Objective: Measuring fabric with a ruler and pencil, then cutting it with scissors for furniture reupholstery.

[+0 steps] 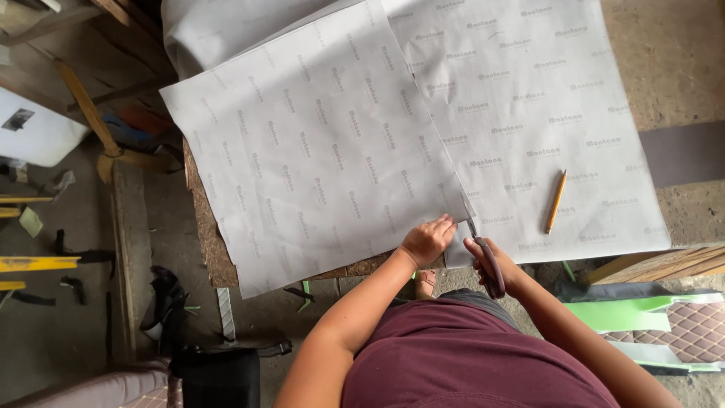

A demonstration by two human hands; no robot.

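While the right hand [495, 264] is closed round the scissors [483, 253] at the grey sheet's [332, 151] near edge, the left hand [427, 240], fingers curled, is pressed just beside the blades; tension is best kept there; a pencil [556, 201] lies beyond the right hand.

Grey printed sheet [325, 151] flat, scissors [487, 261] cutting

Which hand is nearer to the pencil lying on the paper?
The right hand, working the scissors, sits just below and left of the pencil. The left hand presses the grey paper farther left, beyond the cut line.
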